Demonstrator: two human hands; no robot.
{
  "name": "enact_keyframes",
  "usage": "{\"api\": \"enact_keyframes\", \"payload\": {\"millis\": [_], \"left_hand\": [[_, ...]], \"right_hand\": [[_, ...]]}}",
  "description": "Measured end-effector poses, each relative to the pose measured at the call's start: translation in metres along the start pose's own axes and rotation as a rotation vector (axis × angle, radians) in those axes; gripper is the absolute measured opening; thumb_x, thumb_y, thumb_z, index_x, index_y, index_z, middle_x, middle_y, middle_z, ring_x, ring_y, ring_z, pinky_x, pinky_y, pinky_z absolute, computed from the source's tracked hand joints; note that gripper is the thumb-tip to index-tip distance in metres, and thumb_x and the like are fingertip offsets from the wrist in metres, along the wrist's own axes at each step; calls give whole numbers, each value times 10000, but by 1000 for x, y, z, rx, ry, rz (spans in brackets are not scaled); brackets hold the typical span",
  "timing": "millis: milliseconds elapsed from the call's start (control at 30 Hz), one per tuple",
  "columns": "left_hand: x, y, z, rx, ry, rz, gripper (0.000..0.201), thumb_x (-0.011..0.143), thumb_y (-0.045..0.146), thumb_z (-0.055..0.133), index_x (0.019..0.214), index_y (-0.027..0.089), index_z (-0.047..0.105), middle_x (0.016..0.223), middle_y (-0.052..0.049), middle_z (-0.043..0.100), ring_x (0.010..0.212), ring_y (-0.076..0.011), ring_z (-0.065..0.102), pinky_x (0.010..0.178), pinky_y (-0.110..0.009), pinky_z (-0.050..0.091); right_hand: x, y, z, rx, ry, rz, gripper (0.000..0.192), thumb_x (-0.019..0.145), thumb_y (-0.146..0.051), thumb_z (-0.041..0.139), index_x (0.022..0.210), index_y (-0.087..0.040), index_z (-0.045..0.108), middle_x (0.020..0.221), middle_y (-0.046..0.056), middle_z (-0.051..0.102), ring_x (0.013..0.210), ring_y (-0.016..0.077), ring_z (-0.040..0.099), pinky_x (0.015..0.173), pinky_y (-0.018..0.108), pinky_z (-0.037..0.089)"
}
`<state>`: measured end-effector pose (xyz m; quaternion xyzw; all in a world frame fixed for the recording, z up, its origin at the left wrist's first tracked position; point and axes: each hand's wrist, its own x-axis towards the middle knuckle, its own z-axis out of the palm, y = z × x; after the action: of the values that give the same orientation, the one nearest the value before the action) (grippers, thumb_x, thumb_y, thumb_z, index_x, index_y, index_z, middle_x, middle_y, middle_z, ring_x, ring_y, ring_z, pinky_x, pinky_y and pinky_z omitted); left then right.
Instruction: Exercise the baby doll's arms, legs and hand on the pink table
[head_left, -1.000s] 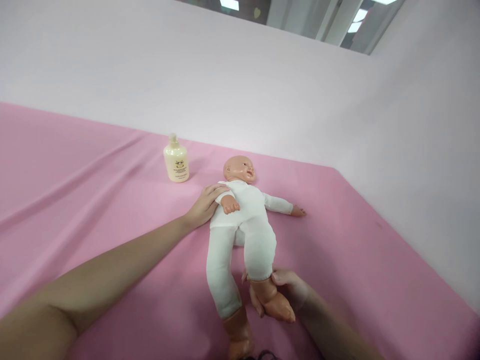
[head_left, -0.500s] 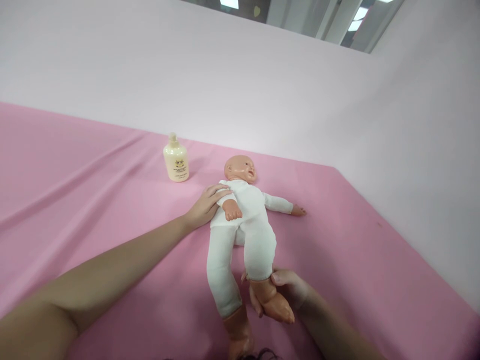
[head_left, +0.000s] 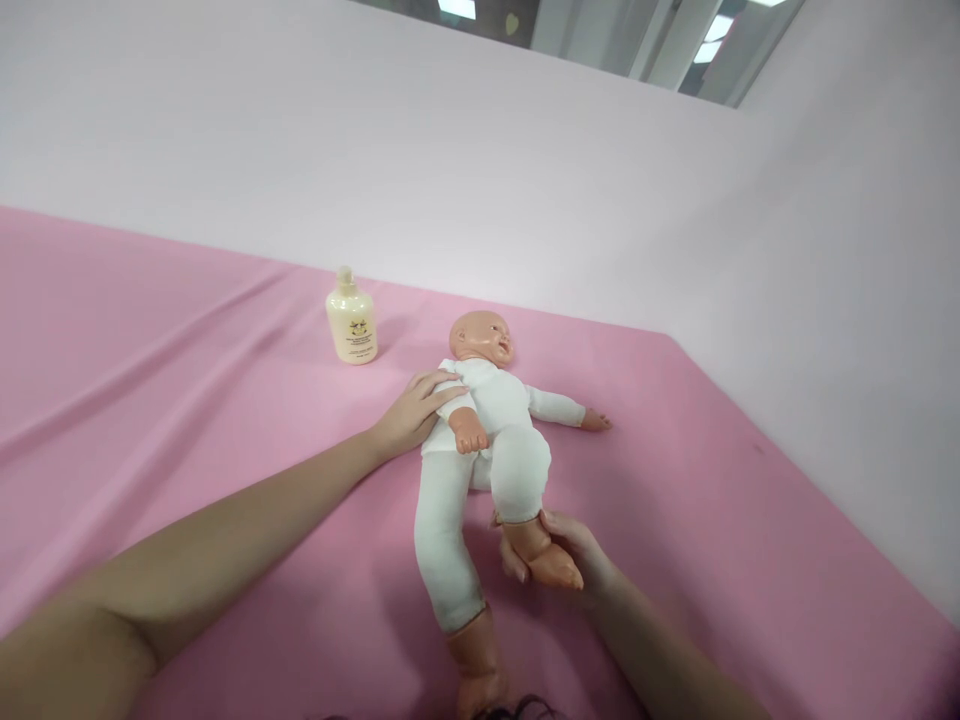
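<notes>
a hand could pass between the bottle [head_left: 352, 328] and the doll's head [head_left: 480, 338], or over the pink cloth [head_left: 720, 500] at right; the left forearm [head_left: 255, 532] bars the near left, the white wall [head_left: 480, 180] the far side.

place: indoor room, exact kind unclear | white walls [head_left: 375, 150] | pink cloth [head_left: 750, 500] | light panels [head_left: 457, 9] above

Supine doll [head_left: 506, 395] on pink cloth [head_left: 240, 420], head turned sideways.
The left hand [head_left: 411, 414] rests with extended fingers across the doll's sleeved arm; the right hand [head_left: 581, 550] grips the doll's ankle, the knee bent. A cream bottle [head_left: 351, 325] stands upright near the doll's head, on the left hand's side. A white wall [head_left: 450, 170] rises beyond the doll's head.
</notes>
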<state>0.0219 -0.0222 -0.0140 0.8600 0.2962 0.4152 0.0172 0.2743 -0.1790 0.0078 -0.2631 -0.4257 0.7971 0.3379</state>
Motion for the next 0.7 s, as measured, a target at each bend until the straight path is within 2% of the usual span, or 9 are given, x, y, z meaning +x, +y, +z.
{"api": "enact_keyframes", "payload": {"millis": [200, 367, 567, 700], "left_hand": [[-1, 0, 1, 13, 5, 54, 425, 929, 106, 376, 1294, 267, 520, 1321, -99, 509, 1261, -234, 432, 1048, -469, 381], [-2, 0, 1, 11, -11, 66, 420, 937, 132, 379, 1306, 282, 509, 1332, -102, 503, 1273, -239, 427, 1059, -488, 370], [-1, 1, 0, -23, -24, -34, 449, 923, 118, 350, 1305, 277, 523, 1336, -91, 523, 1269, -236, 442, 1072, -477, 363], [-1, -1, 0, -71, 5, -117, 385, 957, 182, 341, 1296, 248, 513, 1336, -84, 539, 1267, -219, 453, 1084, -438, 358]], "right_hand": [[0, 1, 5, 85, 133, -48, 443, 844, -518, 485, 915, -112, 646, 559, 6, 539, 536, 126, 441, 590, 297, 272], [0, 2, 7, 92, 166, -43, 433, 842, -509, 494, 898, -110, 655, 553, 11, 543, 534, 124, 450, 577, 293, 262], [-1, 1, 6, 76, 156, -22, 446, 838, -510, 502, 910, -99, 660, 575, 25, 573, 543, 129, 470, 590, 297, 279], [-2, 0, 5, 58, 110, 3, 430, 840, -507, 492, 888, -108, 645, 579, 26, 585, 544, 129, 469, 600, 297, 285]]}}
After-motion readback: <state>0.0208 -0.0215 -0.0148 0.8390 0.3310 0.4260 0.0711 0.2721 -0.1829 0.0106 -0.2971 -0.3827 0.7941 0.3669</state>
